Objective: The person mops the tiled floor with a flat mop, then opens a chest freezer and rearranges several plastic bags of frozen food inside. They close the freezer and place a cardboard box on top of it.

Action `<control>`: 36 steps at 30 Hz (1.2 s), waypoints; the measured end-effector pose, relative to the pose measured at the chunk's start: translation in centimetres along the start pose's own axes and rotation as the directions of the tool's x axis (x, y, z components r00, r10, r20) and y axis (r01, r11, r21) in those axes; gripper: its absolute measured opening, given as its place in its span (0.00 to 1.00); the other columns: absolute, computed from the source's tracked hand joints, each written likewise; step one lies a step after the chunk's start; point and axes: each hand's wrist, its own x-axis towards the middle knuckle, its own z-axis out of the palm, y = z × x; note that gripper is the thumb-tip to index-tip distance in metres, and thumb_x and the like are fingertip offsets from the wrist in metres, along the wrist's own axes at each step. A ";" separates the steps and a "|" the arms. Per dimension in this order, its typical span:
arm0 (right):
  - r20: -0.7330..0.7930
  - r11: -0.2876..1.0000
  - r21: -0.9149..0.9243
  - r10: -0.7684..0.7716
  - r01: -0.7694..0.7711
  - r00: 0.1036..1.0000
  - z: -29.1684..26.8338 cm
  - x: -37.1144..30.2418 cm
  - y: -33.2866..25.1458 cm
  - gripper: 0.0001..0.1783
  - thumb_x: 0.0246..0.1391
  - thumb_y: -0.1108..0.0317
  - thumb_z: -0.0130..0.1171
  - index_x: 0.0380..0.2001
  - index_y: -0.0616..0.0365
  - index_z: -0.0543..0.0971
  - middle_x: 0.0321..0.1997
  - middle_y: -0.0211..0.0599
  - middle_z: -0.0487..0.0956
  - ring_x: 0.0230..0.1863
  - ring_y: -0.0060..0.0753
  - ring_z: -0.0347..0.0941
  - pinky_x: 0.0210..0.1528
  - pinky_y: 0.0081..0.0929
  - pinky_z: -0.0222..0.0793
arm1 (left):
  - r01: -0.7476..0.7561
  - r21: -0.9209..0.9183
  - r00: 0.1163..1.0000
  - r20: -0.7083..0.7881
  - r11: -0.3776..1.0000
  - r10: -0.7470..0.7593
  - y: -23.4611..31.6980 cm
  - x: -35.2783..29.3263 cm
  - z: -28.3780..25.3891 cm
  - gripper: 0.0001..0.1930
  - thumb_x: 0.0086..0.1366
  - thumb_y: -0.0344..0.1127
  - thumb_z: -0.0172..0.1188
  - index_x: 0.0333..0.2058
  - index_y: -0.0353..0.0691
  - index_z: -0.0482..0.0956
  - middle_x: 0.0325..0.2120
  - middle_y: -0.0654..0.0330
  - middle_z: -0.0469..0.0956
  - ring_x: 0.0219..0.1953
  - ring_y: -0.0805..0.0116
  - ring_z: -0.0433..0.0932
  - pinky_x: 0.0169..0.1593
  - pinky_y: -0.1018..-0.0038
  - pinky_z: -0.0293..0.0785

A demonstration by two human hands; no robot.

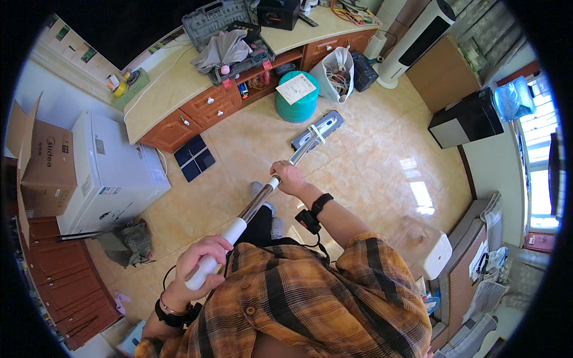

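Note:
I hold a flat mop with a shiny metal pole point(253, 206) and a white grip. My left hand point(203, 262) wraps round the white grip near its top end, close to my body. Further down, my right hand point(288, 177) is closed round the pole by a white collar. The mop head point(318, 130), grey with a white and blue plate, lies on the tiled floor point(382, 155) ahead of me. Just beyond it stands a round teal stool point(296, 107) with a sheet of paper point(296, 89) on top.
Beside the stool are a white bag of cables point(334, 77) and a dark case point(363, 71). A wooden cabinet point(206, 107) runs along the far left. A dark scale point(194, 158) lies on the floor. At left stands a white freezer point(113, 173); a clear bin point(424, 247) is at right.

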 end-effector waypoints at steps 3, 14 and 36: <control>0.257 0.988 -0.029 -0.142 0.154 0.956 -0.8 3.0 1.5 0.08 0.40 0.69 0.60 0.28 0.55 0.75 0.32 0.46 0.77 0.40 0.52 0.74 0.41 0.43 0.70 | -0.071 0.161 0.987 0.155 0.984 0.045 1.3 2.2 -1.6 0.15 0.52 0.32 0.68 0.38 0.36 0.77 0.34 0.54 0.77 0.45 0.51 0.77 0.49 0.63 0.72; 0.426 0.989 0.140 -0.097 0.040 0.900 -8.2 13.5 3.7 0.10 0.37 0.70 0.62 0.28 0.58 0.75 0.32 0.47 0.77 0.39 0.54 0.73 0.40 0.45 0.69 | -0.259 0.010 0.934 0.257 0.966 0.248 1.2 18.9 -7.5 0.10 0.52 0.37 0.64 0.31 0.39 0.78 0.19 0.59 0.77 0.26 0.57 0.80 0.42 0.65 0.77; 0.574 0.898 0.282 -0.440 0.338 0.691 -19.7 15.2 13.3 0.09 0.34 0.64 0.63 0.21 0.56 0.78 0.27 0.47 0.78 0.34 0.53 0.75 0.37 0.45 0.69 | -0.323 -0.076 0.831 -0.501 0.943 0.244 7.9 29.4 10.9 0.21 0.60 0.33 0.58 0.11 0.46 0.61 0.07 0.64 0.66 0.10 0.66 0.71 0.22 0.69 0.71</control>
